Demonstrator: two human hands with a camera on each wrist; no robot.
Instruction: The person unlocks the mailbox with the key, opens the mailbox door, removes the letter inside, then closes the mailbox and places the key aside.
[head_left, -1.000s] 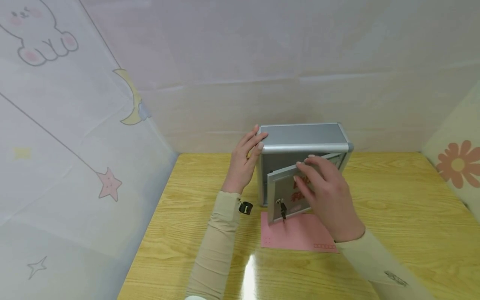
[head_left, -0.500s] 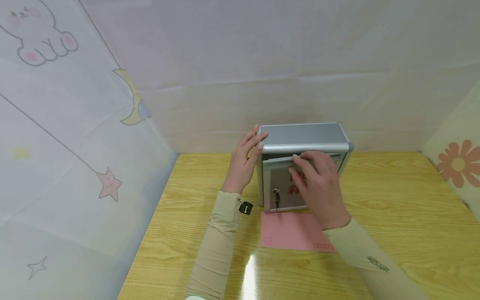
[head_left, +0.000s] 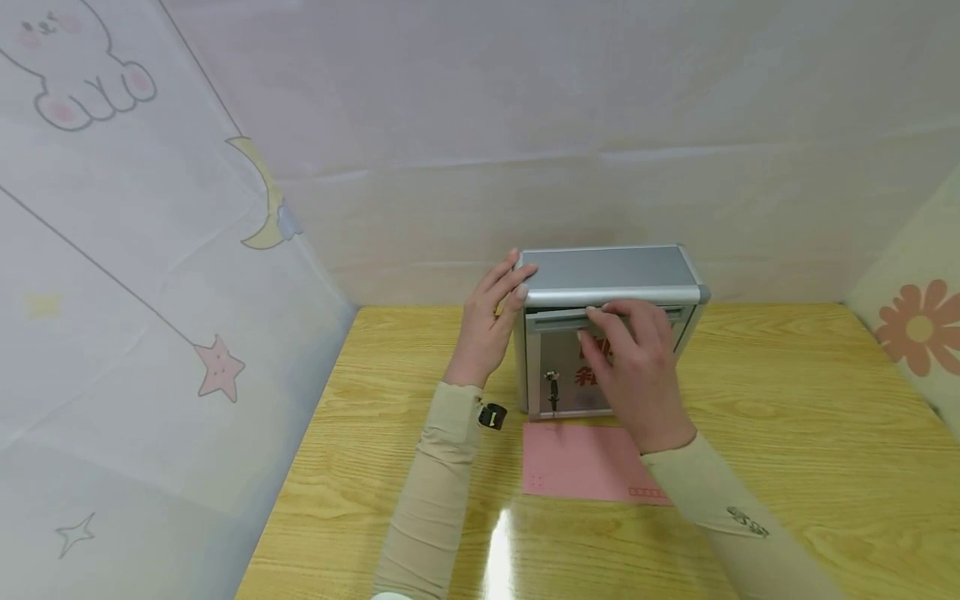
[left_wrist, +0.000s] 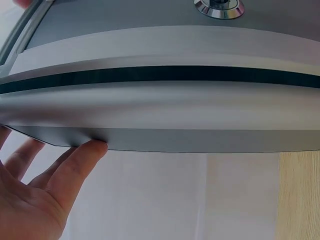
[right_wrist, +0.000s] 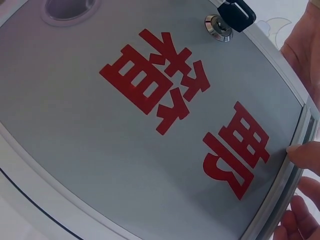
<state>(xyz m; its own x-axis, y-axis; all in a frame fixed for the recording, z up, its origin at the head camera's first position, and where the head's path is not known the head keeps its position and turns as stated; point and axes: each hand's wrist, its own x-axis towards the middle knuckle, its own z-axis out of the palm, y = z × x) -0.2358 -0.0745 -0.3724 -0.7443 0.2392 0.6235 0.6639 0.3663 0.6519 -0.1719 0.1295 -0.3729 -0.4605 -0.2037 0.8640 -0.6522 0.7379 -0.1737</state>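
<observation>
A grey metal mailbox (head_left: 609, 270) with silver edges stands on the wooden table. Its hinged front door (head_left: 561, 350) is almost flush, with a thin dark gap along the left and top. Red characters (right_wrist: 145, 80) mark the door, and a key (head_left: 553, 392) with a black head sits in its lock. My left hand (head_left: 482, 333) rests fairly straight fingers against the box's upper left corner. My right hand (head_left: 641, 375) pinches the door's top edge, thumb on the front and fingers over the rim.
A pink envelope (head_left: 573, 467) lies flat on the table (head_left: 390, 433) in front of the mailbox, partly under the right wrist. A pale cloth wall (head_left: 450, 167) rises close behind the box. Another printed wall (head_left: 112, 350) borders the left side.
The door has swung inward from ajar to nearly flush, carried by my right hand, which moved back and slightly left. My left hand has stayed on the box corner.
</observation>
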